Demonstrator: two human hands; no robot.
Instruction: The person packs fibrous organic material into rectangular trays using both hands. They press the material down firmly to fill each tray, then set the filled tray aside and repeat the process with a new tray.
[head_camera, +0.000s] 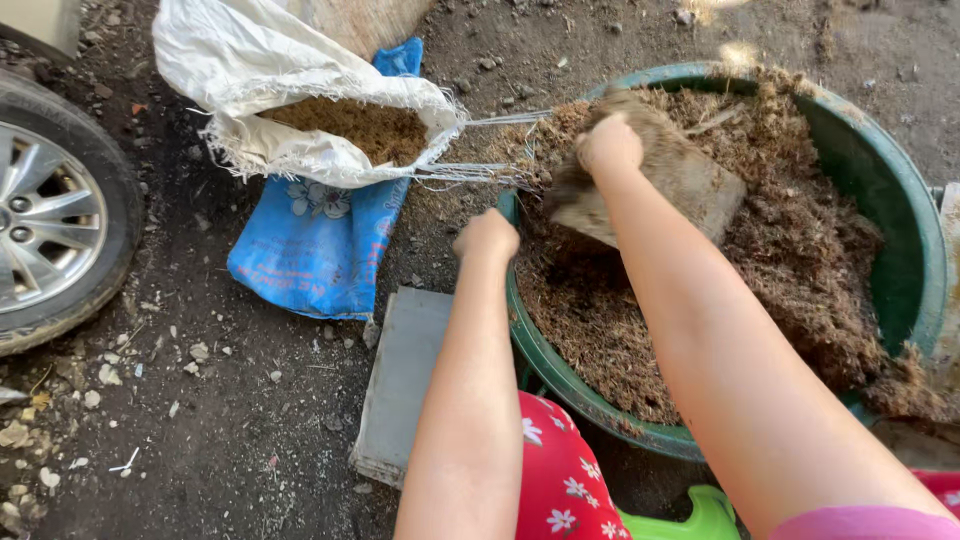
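A big green tub (905, 210) holds a heap of brown fibrous mulch (800, 250). My right hand (608, 145) grips the top of a dusty scoop-like container (670, 180) that is dug into the mulch at the tub's far left side. My left hand (487, 237) is a closed fist at the tub's left rim; whether it holds anything cannot be seen. Just beyond both hands lies an open white woven sack (290, 90) with the same brown mulch (350, 125) showing in its mouth.
A blue flowered bag (310, 245) lies under the white sack on the dirt. A car wheel (55, 215) stands at the left edge. A grey slab (400, 380) lies by the tub. Red flowered cloth (560, 480) and a green plastic piece (690, 520) are at the bottom.
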